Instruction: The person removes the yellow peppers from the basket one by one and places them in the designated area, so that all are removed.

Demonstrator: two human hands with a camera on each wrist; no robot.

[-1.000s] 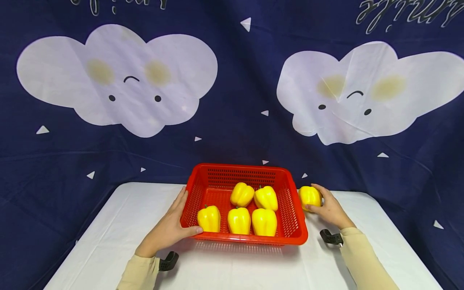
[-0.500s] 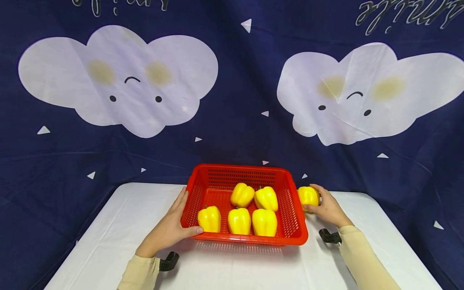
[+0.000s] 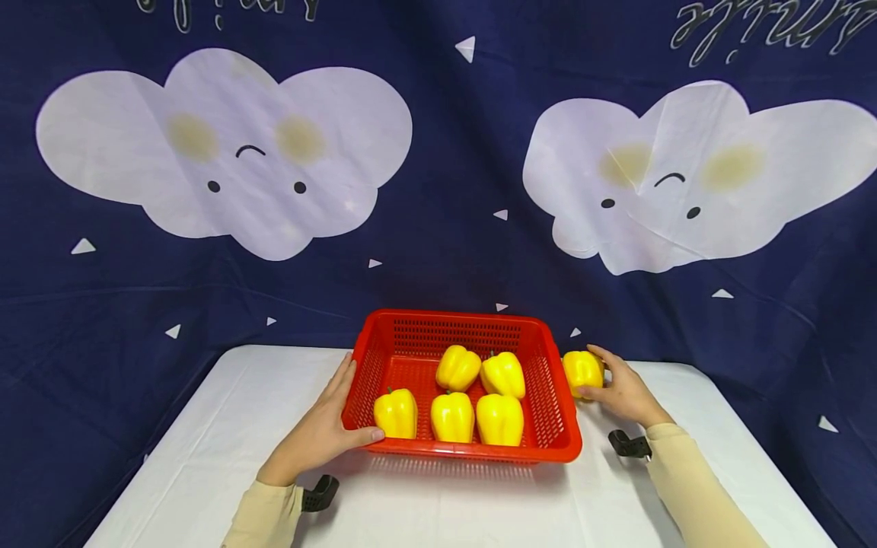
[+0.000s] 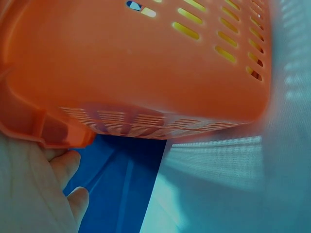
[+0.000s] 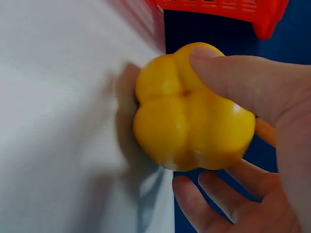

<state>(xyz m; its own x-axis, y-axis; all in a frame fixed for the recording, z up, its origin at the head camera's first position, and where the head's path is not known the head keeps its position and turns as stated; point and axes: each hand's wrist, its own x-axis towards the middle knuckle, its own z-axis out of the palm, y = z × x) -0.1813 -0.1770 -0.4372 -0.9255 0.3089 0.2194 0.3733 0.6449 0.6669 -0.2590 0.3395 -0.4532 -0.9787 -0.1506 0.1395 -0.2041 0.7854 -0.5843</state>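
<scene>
A red perforated plastic basket (image 3: 438, 450) sits in the middle of the table, with several yellow bell peppers (image 3: 452, 417) inside. My left hand (image 3: 318, 434) rests on its near left corner, thumb over the front rim and fairly straight fingers along the left side. In the left wrist view, fingertips (image 4: 73, 162) show by the rim of the basket (image 4: 121, 63). Right of the basket, my right hand (image 3: 623, 392) holds another yellow bell pepper (image 3: 581, 369) beside the basket wall. The right wrist view shows my thumb (image 5: 233, 73) on this pepper (image 5: 189, 121), which looks bottom-on; some fingers lie behind or below.
A white cloth covers the table (image 3: 452, 510). Directly behind it hangs a dark blue curtain (image 3: 452, 190) printed with clouds and small triangles. A black strap mount (image 3: 320, 493) sits at the left wrist, and a similar mount (image 3: 628, 444) at the right.
My right hand has shifted slightly left with the pepper, closer to the basket; its wrist has since tilted a little right. My left hand, the basket and its peppers stay put.
</scene>
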